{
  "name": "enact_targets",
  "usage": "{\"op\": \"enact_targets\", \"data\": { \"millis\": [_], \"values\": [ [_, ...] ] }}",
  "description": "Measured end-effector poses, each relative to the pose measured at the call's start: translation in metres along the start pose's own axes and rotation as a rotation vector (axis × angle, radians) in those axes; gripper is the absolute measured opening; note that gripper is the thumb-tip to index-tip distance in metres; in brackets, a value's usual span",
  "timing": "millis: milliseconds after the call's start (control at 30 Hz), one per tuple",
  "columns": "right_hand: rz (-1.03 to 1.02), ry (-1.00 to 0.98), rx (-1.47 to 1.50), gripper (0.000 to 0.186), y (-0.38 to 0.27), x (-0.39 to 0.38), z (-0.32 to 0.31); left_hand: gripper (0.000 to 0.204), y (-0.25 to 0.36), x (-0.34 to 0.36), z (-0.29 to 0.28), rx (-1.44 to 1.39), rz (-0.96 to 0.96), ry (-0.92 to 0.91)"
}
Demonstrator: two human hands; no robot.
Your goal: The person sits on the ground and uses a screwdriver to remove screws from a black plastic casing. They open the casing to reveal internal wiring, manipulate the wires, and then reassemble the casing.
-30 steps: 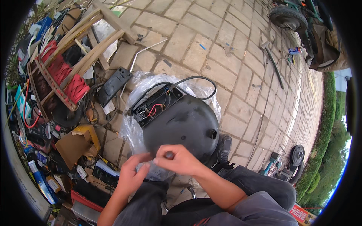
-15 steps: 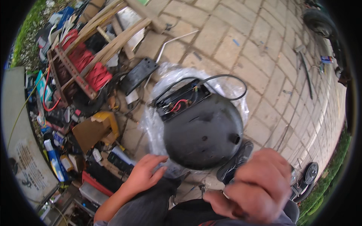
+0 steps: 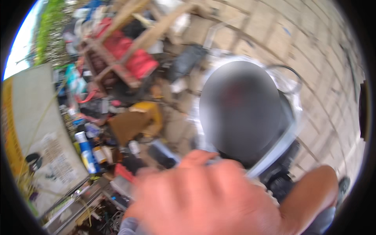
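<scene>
1. Curling the right hand [image 3: 207, 199] large and blurred in the foreground, with fingers bent; cannot tell whether clenched empty or grasping something
2. Hiding most of the left hand [image 3: 194, 157] behind the right, with a little skin showing just past the right fingers; cannot tell whether gripping or released
3. Showing the black round housing [image 3: 241, 121] just beyond the fingers, slightly to the right, smeared nearly featureless
4. Showing clear plastic [image 3: 197, 113] around the housing, past the fingers, and a dark cable loop [image 3: 293, 70] farther off to the right
5. Slanting a pale strip [image 3: 270, 150] away from the right fingers beside the housing; kind unclear
6. Placing brown and yellow cardboard [image 3: 129, 123] left of and beyond the fingers, near a blue and white package [image 3: 87, 152] with marks too blurred to read
7. Bearing dark print on a pale panel [image 3: 37, 102] well left of the fingers, plus lettering along a yellow margin [image 3: 8, 129]; too smeared to read
</scene>
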State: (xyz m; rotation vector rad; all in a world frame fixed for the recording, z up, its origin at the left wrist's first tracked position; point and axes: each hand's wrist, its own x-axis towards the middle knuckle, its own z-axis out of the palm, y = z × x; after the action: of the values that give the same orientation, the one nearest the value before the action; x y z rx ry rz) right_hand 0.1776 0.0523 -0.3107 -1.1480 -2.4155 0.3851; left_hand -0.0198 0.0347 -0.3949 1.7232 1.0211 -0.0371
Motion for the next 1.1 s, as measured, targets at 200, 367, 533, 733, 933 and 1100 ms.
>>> {"op": "enact_targets", "data": {
  "millis": [200, 367, 533, 733, 933, 1100],
  "values": [
    [0.054, -0.342, 0.337, 0.019, 0.006, 0.017, -0.041, 0.033, -0.02, 0.011, 0.012, -0.087, -0.028, -0.069],
    [-0.164, -0.302, 0.62, 0.02, -0.004, 0.059, -0.023, 0.033, -0.007, 0.018, 0.018, -0.076, -0.024, -0.058],
    [0.047, -0.117, 0.624, 0.023, -0.04, 0.044, 0.02, 0.032, -0.019, 0.004, -0.004, -0.041, -0.047, -0.007],
    [0.262, -0.288, 0.793, 0.018, 0.029, -0.033, 0.041, 0.045, -0.041, 0.005, 0.006, -0.042, -0.054, -0.042],
    [0.36, 0.027, 0.89, 0.022, 0.083, -0.065, 0.027, 0.035, -0.031, 0.011, 0.007, -0.004, -0.179, -0.012],
    [0.399, -0.005, 0.628, 0.031, 0.103, -0.082, 0.015, 0.031, -0.023, 0.029, 0.0, 0.037, -0.116, -0.058]
  ]
}}
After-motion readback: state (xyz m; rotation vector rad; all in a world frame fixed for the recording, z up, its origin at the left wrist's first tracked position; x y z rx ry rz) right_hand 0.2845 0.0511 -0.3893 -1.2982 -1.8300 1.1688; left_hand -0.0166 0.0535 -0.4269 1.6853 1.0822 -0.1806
